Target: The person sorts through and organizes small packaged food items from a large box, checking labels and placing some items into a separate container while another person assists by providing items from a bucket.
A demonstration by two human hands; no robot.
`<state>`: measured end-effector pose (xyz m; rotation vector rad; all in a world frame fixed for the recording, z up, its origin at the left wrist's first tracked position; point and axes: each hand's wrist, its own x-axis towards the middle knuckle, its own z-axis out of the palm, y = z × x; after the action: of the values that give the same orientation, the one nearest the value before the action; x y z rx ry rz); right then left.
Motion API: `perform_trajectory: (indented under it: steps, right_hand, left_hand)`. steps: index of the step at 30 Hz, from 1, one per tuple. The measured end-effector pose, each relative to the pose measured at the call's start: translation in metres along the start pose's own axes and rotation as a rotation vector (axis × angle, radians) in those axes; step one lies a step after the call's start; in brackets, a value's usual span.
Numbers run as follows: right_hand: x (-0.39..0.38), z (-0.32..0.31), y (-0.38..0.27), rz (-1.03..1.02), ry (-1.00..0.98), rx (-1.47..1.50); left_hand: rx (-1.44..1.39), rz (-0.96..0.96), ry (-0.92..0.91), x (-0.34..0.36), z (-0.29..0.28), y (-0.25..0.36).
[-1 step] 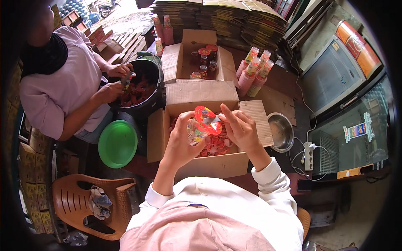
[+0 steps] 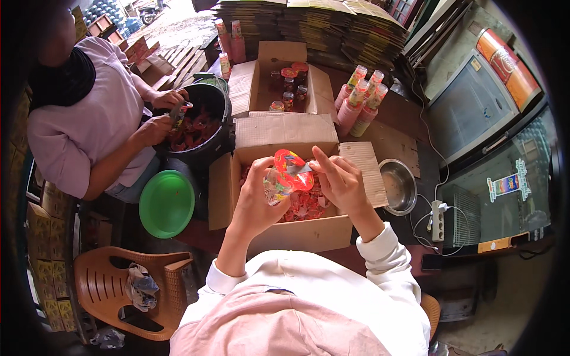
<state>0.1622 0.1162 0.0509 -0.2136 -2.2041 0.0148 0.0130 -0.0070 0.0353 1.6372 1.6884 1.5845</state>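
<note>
My left hand (image 2: 252,199) is closed round a clear printed plastic cup (image 2: 275,188), which is tilted. Bright red printed lid film (image 2: 287,159) stands up at the cup's mouth, and part of it hangs toward my right hand. A small grey blade (image 2: 298,168) lies against that film, pinched in my right hand (image 2: 344,185) with the index finger stretched out. Its handle end is hidden by my fingers. Both hands are above an open cardboard box (image 2: 300,237) holding red film scraps (image 2: 306,209).
Behind it, another open box (image 2: 243,89) holds several jar-like cups. Stacked pink cups (image 2: 350,113) and a steel bowl (image 2: 398,187) are to the right. At left, a co-worker (image 2: 101,113) handles a cup over a black bucket (image 2: 208,142), near a green basin (image 2: 167,203) and brown chair (image 2: 101,285).
</note>
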Motion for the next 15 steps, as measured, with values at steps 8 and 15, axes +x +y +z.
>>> perform_trajectory:
  steps: [8,15]
  right_hand:
    - [0.004,-0.012,0.005,-0.007,-0.038,0.034]
    - [0.003,-0.006,0.005,0.212,0.008,0.243]
  left_hand:
    - [-0.019,0.031,0.025,0.0,0.0,-0.005]
    - [-0.198,0.013,-0.004,0.003,0.0,-0.009]
